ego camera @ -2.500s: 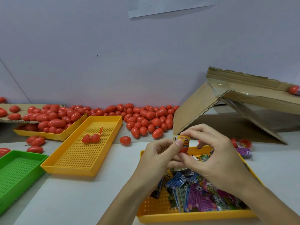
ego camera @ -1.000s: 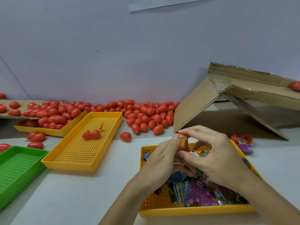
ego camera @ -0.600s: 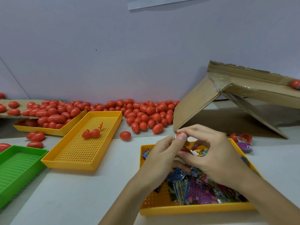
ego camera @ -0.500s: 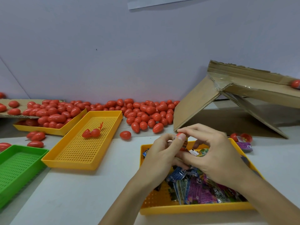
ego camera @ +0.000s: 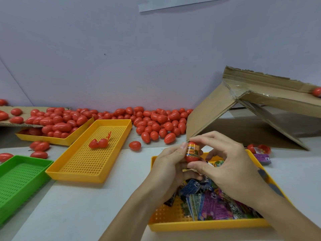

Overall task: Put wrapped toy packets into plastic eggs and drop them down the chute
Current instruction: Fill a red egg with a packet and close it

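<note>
Head view: both hands meet above the far-left corner of the near yellow tray [ego camera: 205, 225]. Left hand [ego camera: 169, 168] has fingers curled around the lower part of a red plastic egg [ego camera: 192, 152], thumb pressed against its left side. Right hand [ego camera: 231, 168] pinches the same egg, index finger hooked over the top, thumb beneath it. An orange printed toy packet [ego camera: 192, 151] shows on the egg's upper half; can't tell whether it sits inside an open shell or is wrapped around the outside, the fingers cover the seam.

The near yellow tray holds a heap of wrapped packets [ego camera: 213, 202], blue, purple, green. Cardboard chute [ego camera: 257, 94] stands behind and right of the hands, sloping up to the right; one red egg on chute [ego camera: 316, 92] at the frame edge.

Left of the hands: empty-looking perforated yellow tray [ego camera: 111, 178] with an open egg shell [ego camera: 98, 143] lying in it, halves side by side. Green tray [ego camera: 19, 181] at the left edge. Loose red eggs [ego camera: 156, 122] piled along the wall, more overflowing a third yellow tray [ego camera: 57, 140] at far left. Single egg [ego camera: 135, 145] lies alone on the white table [ego camera: 78, 214]. An open egg with a purple packet [ego camera: 262, 158] lies right of the near tray.
</note>
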`<state>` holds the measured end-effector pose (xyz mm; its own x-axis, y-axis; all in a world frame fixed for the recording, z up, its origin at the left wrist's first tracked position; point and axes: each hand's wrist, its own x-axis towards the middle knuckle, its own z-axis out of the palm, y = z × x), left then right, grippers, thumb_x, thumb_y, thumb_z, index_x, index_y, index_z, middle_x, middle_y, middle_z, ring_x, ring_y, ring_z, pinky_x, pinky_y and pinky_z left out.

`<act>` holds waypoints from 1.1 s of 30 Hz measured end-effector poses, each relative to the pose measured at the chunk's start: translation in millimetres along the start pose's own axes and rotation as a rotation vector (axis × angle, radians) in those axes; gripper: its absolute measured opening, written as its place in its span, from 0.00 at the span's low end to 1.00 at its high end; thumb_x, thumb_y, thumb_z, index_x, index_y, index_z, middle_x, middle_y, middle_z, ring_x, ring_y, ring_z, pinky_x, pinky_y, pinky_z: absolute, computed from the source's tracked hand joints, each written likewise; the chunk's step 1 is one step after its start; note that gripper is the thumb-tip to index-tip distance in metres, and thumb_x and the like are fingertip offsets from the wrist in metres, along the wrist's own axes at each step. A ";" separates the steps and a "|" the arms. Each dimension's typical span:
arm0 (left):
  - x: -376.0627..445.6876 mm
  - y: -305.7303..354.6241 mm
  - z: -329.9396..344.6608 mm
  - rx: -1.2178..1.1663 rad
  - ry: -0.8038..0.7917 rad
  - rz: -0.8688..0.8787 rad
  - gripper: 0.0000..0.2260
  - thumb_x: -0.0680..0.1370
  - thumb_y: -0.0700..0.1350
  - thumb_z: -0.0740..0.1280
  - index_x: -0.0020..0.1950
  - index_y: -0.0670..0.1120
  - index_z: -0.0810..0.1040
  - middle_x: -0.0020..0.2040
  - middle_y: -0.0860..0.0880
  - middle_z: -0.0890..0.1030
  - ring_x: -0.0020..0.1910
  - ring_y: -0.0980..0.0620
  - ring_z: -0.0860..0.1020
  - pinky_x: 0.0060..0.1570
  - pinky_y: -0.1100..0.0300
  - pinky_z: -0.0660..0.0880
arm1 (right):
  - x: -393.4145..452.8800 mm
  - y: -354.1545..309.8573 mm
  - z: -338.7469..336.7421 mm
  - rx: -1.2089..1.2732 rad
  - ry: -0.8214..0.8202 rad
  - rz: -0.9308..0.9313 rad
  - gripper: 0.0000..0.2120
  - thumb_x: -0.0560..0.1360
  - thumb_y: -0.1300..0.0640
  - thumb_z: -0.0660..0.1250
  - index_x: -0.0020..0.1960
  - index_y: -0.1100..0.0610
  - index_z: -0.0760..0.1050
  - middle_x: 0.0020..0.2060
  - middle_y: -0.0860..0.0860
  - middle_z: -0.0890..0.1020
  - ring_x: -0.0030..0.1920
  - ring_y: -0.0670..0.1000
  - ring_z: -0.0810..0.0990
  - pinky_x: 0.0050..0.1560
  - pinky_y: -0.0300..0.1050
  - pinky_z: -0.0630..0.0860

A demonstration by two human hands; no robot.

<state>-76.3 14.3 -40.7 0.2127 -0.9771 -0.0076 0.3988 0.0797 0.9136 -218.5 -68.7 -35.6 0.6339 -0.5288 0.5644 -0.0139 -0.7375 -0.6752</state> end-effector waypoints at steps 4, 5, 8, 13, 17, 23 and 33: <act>3.7 -2.5 -0.4 0.123 0.081 0.004 0.16 0.76 0.53 0.67 0.49 0.40 0.77 0.36 0.41 0.81 0.36 0.47 0.81 0.36 0.58 0.79 | 0.8 1.7 -0.3 -0.125 0.065 0.012 0.23 0.67 0.46 0.73 0.60 0.51 0.81 0.49 0.40 0.79 0.54 0.42 0.77 0.42 0.29 0.74; 4.2 -3.5 -1.5 0.174 0.096 0.021 0.16 0.75 0.54 0.68 0.50 0.40 0.77 0.36 0.42 0.81 0.35 0.48 0.81 0.36 0.59 0.79 | 0.7 2.6 -0.3 -0.144 0.071 0.022 0.22 0.67 0.48 0.75 0.60 0.51 0.81 0.49 0.40 0.79 0.53 0.41 0.77 0.42 0.28 0.73; 4.2 -5.6 -4.0 0.254 0.089 0.051 0.17 0.78 0.52 0.67 0.57 0.39 0.79 0.41 0.41 0.83 0.39 0.48 0.82 0.39 0.60 0.78 | 0.6 3.7 0.1 -0.160 0.067 0.036 0.23 0.67 0.46 0.75 0.60 0.51 0.81 0.48 0.40 0.78 0.52 0.41 0.76 0.42 0.28 0.73; 0.5 0.2 -0.2 0.052 0.025 -0.009 0.13 0.80 0.46 0.62 0.52 0.38 0.81 0.42 0.38 0.82 0.37 0.48 0.82 0.36 0.60 0.79 | 1.3 -1.6 -0.6 0.005 0.064 0.061 0.28 0.64 0.37 0.71 0.61 0.47 0.80 0.50 0.40 0.79 0.54 0.46 0.79 0.42 0.38 0.78; -1.0 2.9 0.3 0.004 -0.017 -0.038 0.15 0.78 0.47 0.62 0.54 0.37 0.80 0.45 0.37 0.81 0.39 0.46 0.82 0.39 0.58 0.79 | 1.7 -3.9 0.0 0.026 0.070 0.071 0.26 0.63 0.37 0.72 0.59 0.42 0.79 0.50 0.40 0.78 0.51 0.46 0.79 0.42 0.39 0.79; 0.4 3.3 -1.6 -0.002 0.046 0.025 0.09 0.78 0.44 0.70 0.53 0.40 0.79 0.44 0.40 0.83 0.40 0.45 0.82 0.38 0.59 0.80 | 0.9 -2.7 0.0 -0.040 0.051 0.080 0.24 0.68 0.45 0.73 0.63 0.48 0.79 0.52 0.39 0.81 0.57 0.43 0.79 0.52 0.44 0.80; 0.8 3.6 -3.5 0.108 0.157 0.136 0.09 0.74 0.45 0.75 0.49 0.42 0.82 0.38 0.49 0.83 0.39 0.52 0.82 0.42 0.61 0.80 | 0.9 -2.8 1.5 -0.072 0.033 0.135 0.27 0.70 0.42 0.68 0.67 0.48 0.76 0.58 0.38 0.82 0.62 0.36 0.76 0.62 0.44 0.78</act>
<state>-71.5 14.6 -38.9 0.3972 -0.9156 0.0629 0.2611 0.1784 0.9487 -216.8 -66.5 -33.9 0.5967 -0.6377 0.4871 -0.1531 -0.6864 -0.7110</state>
